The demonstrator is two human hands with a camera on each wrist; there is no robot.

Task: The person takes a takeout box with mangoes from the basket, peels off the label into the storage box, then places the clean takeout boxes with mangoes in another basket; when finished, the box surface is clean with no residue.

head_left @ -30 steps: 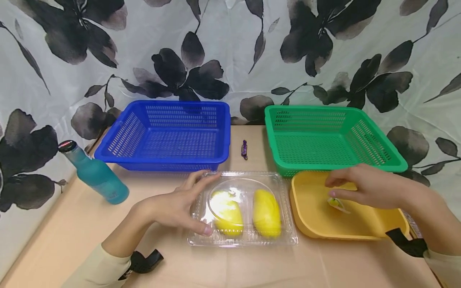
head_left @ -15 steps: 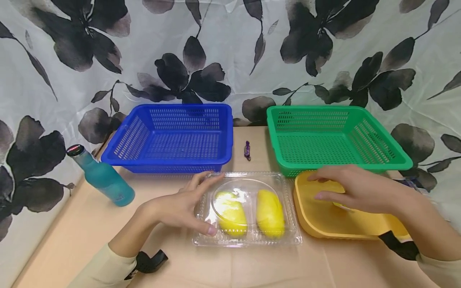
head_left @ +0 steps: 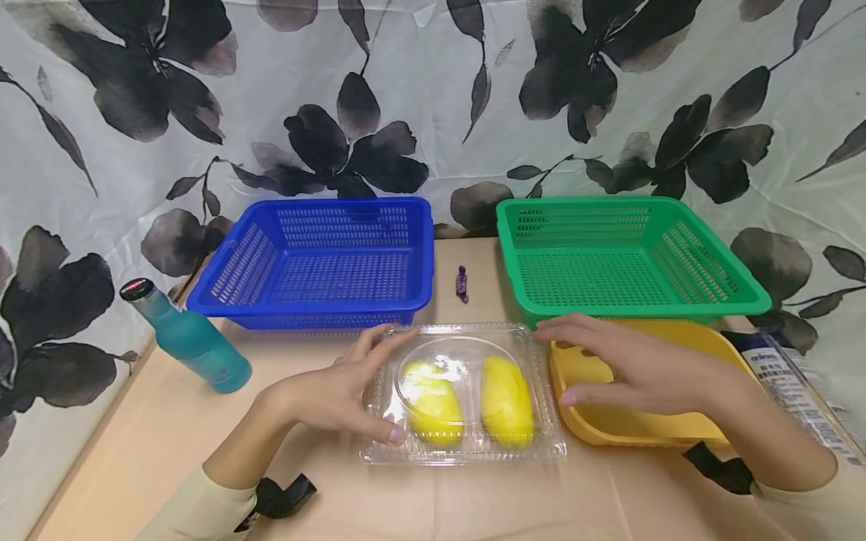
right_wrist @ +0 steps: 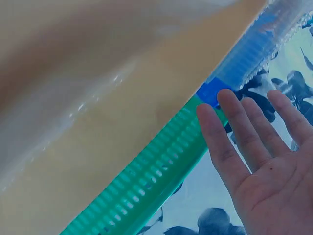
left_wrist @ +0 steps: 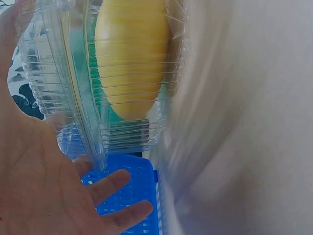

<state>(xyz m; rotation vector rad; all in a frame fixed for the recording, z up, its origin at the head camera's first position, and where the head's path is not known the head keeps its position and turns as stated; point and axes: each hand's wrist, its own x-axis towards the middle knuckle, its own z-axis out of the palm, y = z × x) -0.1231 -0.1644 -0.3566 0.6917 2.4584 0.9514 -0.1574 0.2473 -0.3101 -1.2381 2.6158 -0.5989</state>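
Note:
In the head view, a lidded clear plastic clamshell box (head_left: 470, 451) lies at the middle of the table with two yellow, mango-like fruits (head_left: 507, 402) inside. My left hand (head_left: 338, 398) spans its left side, thumb at the front and fingers at the back corner. The left wrist view shows fairly straight fingers (left_wrist: 110, 186) beside the ribbed wall. Over a yellow tray (head_left: 649, 436), my right hand (head_left: 622, 368) is spread and holds nothing, its fingertips close to the box's right back corner. Straight fingers show in the right wrist view.
A blue basket (head_left: 318, 309) and a green basket (head_left: 636, 308) stand at the back. Between them lies a purple-wrapped candy (head_left: 461, 284). A teal bottle (head_left: 196, 342) is at the left. A printed packet (head_left: 791, 387) is at the right, behind my forearm.
My right hand has drawn away from a small yellow-green piece in the tray and moved left to the box. That piece is now hidden. My left hand stays at the box.

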